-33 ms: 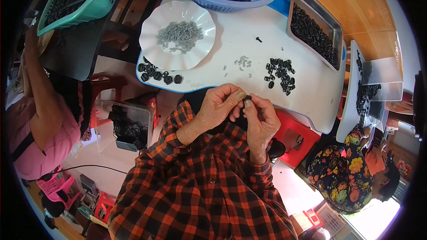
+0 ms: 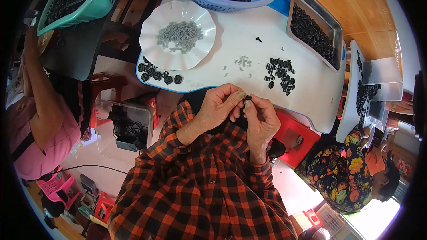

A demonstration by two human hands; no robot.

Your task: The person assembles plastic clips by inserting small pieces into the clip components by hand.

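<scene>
Just off the table's near edge, my left hand (image 2: 221, 105) and my right hand (image 2: 260, 122) meet, fingertips pinched round a small black plastic part (image 2: 247, 98). The fingers cover most of it. On the white table (image 2: 213, 62) beyond them lie loose clear little pins (image 2: 243, 61) and a cluster of small black pieces (image 2: 281, 75). A white scalloped plate (image 2: 149, 29) to the left bears a heap of similar clear pins (image 2: 180, 35). Rounded black parts (image 2: 157, 75) sit below that plate at the table's left corner.
A blue basket (image 2: 222, 4) and a metal tray (image 2: 339, 40), both with black parts, stand at the far side. One black piece (image 2: 259, 39) lies apart. People work at left (image 2: 49, 124) and right (image 2: 342, 173). A red stool (image 2: 296, 138) is beside me.
</scene>
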